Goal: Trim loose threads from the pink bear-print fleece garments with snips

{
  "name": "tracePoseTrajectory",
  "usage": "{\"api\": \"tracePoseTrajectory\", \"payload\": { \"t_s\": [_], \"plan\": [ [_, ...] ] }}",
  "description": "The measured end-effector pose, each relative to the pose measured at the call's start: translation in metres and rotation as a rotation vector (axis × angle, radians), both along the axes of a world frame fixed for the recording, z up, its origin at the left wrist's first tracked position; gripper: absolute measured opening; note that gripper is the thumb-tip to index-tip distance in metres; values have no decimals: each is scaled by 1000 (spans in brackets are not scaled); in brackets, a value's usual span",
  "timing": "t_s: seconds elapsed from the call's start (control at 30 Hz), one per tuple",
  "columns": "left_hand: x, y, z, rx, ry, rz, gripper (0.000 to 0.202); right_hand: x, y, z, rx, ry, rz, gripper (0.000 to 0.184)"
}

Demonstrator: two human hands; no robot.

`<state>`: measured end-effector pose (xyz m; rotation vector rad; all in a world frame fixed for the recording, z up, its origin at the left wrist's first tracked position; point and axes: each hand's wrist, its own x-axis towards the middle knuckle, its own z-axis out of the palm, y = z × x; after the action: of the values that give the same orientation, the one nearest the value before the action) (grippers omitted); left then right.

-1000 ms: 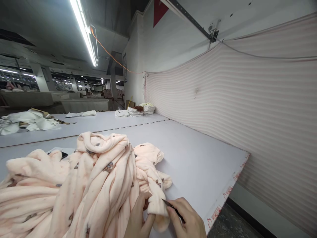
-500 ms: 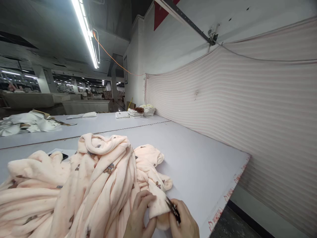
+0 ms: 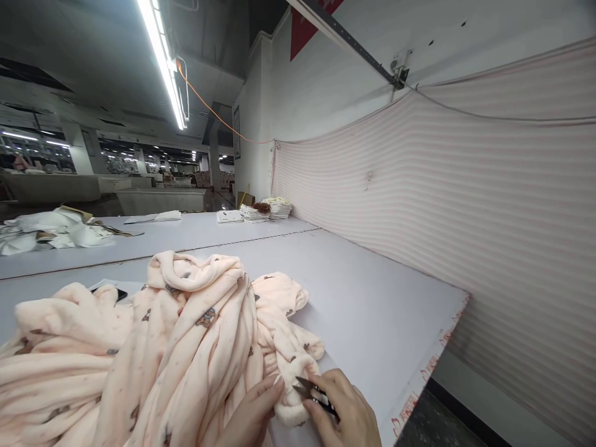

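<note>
A heap of peach fleece garments (image 3: 153, 347) printed with small brown bears lies on the pale table (image 3: 372, 304). My left hand (image 3: 249, 416) rests on the fabric at the heap's near edge, fingers stretched along a cuff (image 3: 288, 406). My right hand (image 3: 342, 413) is closed round small black thread snips (image 3: 310, 391), whose open blades point left at the cuff. Both hands sit at the bottom of the view, close to the table's front edge.
A striped pinkish cloth (image 3: 465, 205) hangs along the wall on the right. Stacks of folded white pieces (image 3: 263, 209) sit at the far end of the table. White fabric scraps (image 3: 51, 226) lie far left. A dark phone-like object (image 3: 118, 293) peeks out behind the heap.
My left hand has let go of the cuff end and flattened on the fabric. The cuff has dropped onto the table. The snips have moved from the cuff's right side to above it.
</note>
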<state>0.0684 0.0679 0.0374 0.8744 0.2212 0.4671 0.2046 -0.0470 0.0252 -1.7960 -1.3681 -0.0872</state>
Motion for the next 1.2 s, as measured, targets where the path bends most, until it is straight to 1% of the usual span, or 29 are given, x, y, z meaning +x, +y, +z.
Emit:
{"api": "tracePoseTrajectory", "payload": {
  "t_s": [0.07,0.2,0.3,0.4,0.53,0.63,0.73,0.8,0.9,1.0,1.1,1.2],
  "plan": [
    [0,0,0,-4,1,2,30,0,1,1,-1,-33,-15,22],
    [-1,-3,3,-27,-18,-13,29,4,4,0,19,-1,-2,25],
    [-1,-3,5,-69,-58,0,26,6,2,-2,13,-93,2,25],
    [0,-1,4,-58,-68,-45,26,4,1,-3,4,-171,-32,23],
    [-2,1,1,-69,-93,-73,26,2,1,4,4,-131,0,20],
    [-3,-1,2,-105,-89,-87,25,3,0,13,-5,-166,8,21],
    [-2,-2,4,-114,-115,-52,24,5,-3,19,-54,-169,66,21],
    [-1,-2,4,-92,-153,-57,26,5,-3,20,-72,-153,82,21],
    [1,-1,3,-60,-157,-82,30,3,-1,16,-46,-182,25,23],
    [4,-1,2,-55,-127,-44,33,-1,4,12,0,-218,-11,24],
    [4,-2,2,-44,-117,-40,41,-2,11,8,43,-133,-13,23],
    [2,-4,7,-35,-88,-66,43,1,16,5,40,95,33,24]
  ]
}}
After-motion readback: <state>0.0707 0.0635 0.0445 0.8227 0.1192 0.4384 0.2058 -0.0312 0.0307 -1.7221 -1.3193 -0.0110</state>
